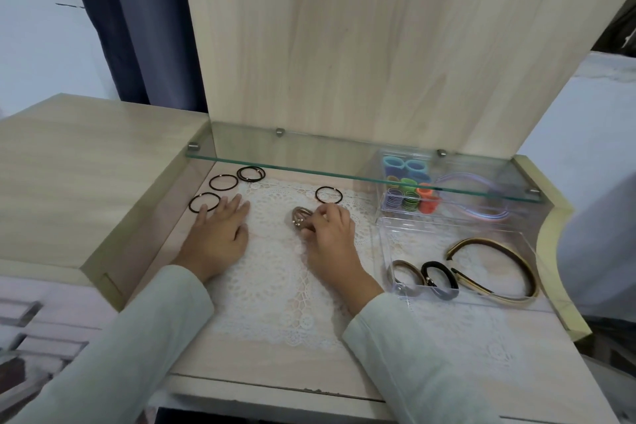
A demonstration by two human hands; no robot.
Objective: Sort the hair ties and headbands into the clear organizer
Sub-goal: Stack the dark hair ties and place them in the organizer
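1. The left hand (216,234) lay flat on the tabletop (275,365), fingers straight and gripping nothing; its fingertips touched one black hair tie (204,202)
2. The right hand (327,234) was curled, with its fingertips pinching a small bundle of tan hair ties (299,217) lying on the lace mat (275,286) between the two hands
3. Further loose black ties lay beyond the left hand's fingertips (223,182) (251,174), and one lay just beyond the right hand (328,194)
4. The clear organizer (382,244) stood to the outer side of the right hand; its nearer compartment already held a gold-and-black headband (495,268), and the farther one held coloured ties (409,189)
5. Handling judgement: the ties appeared light, thin and elastic, so they would probably deform and could snag in the lace; a pinch across the whole bundle should keep the loops together
6. The headband looked stiff and springy; it would likely be best held at the top of its arch
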